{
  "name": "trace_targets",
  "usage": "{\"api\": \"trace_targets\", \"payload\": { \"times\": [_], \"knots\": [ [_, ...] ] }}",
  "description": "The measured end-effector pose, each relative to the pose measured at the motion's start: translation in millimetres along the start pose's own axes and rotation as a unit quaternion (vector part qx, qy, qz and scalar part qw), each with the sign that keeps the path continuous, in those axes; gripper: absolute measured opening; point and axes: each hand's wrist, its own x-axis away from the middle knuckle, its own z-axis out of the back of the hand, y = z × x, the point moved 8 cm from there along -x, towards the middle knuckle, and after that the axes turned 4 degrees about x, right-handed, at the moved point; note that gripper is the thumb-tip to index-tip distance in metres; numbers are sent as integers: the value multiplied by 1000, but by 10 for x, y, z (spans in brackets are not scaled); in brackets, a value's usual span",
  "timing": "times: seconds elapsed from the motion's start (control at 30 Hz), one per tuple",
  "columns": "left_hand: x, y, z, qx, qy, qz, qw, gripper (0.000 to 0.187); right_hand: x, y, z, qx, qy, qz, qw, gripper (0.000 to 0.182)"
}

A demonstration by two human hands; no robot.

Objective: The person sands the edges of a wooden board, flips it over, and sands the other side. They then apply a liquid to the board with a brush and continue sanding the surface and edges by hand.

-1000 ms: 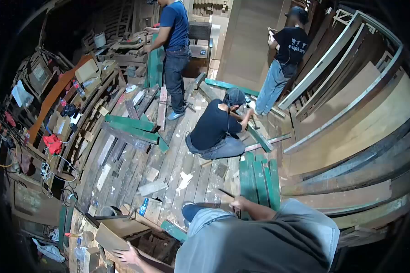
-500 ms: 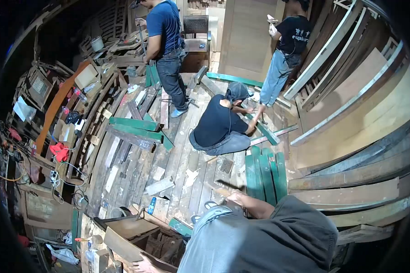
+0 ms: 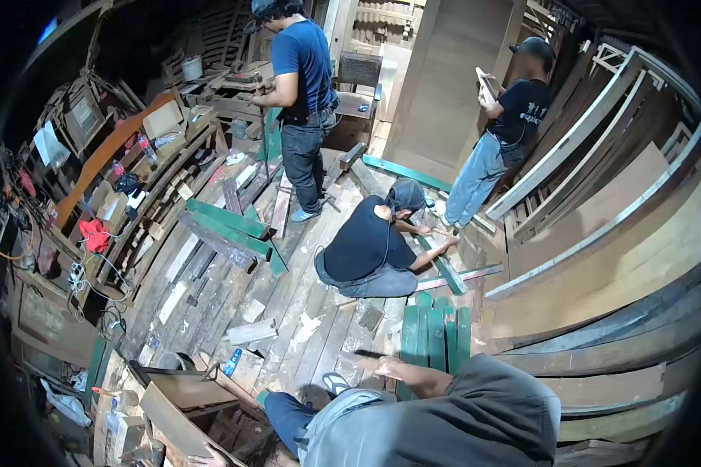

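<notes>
Green boards (image 3: pixel 436 338) lie flat in a tight row on the plank floor (image 3: pixel 304 288), right ahead of the person wearing the camera, probably kept together so each one is within easy reach. Their right hand (image 3: pixel 383 366) reaches out to the near end of that row and looks closed around a thin dark tool (image 3: pixel 366 354), some kind of stick or blade, too small to say which. The left hand (image 3: pixel 199 459) is barely in the shot at the bottom edge, down by a slanted brown board (image 3: pixel 179 412), and I can't tell if it's gripping or just resting there, maybe for balance while leaning forward.

A bit further on, a crouching person (image 3: pixel 366 249) in a dark shirt works low over another green strip (image 3: pixel 444 268), both arms stretched onto it, likely pinning it down. Two more people stand beyond, one in a blue shirt (image 3: pixel 304 54) at a cluttered bench (image 3: pixel 226 86), one by the tall wood panel (image 3: pixel 452 78). More green pieces (image 3: pixel 226 222) sit stacked to the left, apart from the row.
</notes>
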Motion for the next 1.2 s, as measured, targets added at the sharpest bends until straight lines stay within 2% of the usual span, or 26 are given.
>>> {"api": "trace_targets", "payload": {
  "times": [0.07,0.17,0.3,0.33,0.37,0.4,0.43,0.47,0.5,0.57,0.6,0.67,0.77,0.8,0.83,0.9,0.97,1.03,1.07,1.13,1.2],
  "knots": [
    [-17,-5,-32,-1,-46,13,999,98,-14,96,47,22,28,-48,998,62],
    [-69,-6,-102,8,-90,20,996,100,49,120,29,-37,-3,-86,996,60],
    [-98,-152,-397,29,-142,19,989,103,147,-209,300,-250,87,-28,964,56],
    [-38,-253,-564,44,-159,14,986,104,211,-264,186,-273,77,-9,959,55],
    [73,-326,-434,26,-113,35,993,104,314,-285,-58,-279,46,6,959,54],
    [105,-144,-163,19,-79,-51,995,101,309,-323,-126,-215,-7,-14,976,52],
    [178,-154,-68,40,-145,14,989,100,204,-471,-51,-149,-13,-25,988,52],
    [238,-224,14,129,-179,55,974,101,75,-577,16,-82,-21,-35,996,53],
    [138,-161,-58,131,-222,-8,966,105,124,-749,70,-45,20,-44,998,56],
    [-22,-155,262,182,-260,46,947,105,380,-1301,69,-39,12,-26,999,65],
    [-161,-188,399,194,-269,38,943,99,574,-1485,96,-53,17,-30,998,69],
    [-354,-286,37,204,-199,33,958,90,530,-1706,61,-55,64,-35,996,75],
    [-556,-281,-175,250,-178,34,951,85,-69,-2013,-147,2,78,105,991,79],
    [-631,-276,-197,258,-179,39,949,85,268,-2400,-61,25,62,111,992,77],
    [-643,-268,-230,232,-179,40,955,85,731,-3070,-40,48,47,121,990,76],
    [-633,-269,-261,264,-107,34,958,84,826,-3533,-147,-67,87,302,947,77],
    [-667,-272,-189,256,-95,35,961,83,1443,-4255,-184,-55,155,441,882,82],
    [-645,-312,-144,246,-71,30,966,80,1803,-4664,-351,-38,130,436,889,87],
    [-669,-318,-191,269,-84,34,959,80,2031,-4900,-415,-16,166,498,851,85],
    [-664,-307,-237,289,-105,33,951,79,2243,-5211,-586,35,129,436,890,81],
    [-656,-283,-295,281,-123,39,951,78,2197,-5372,-844,70,109,436,891,80]
  ]
}}
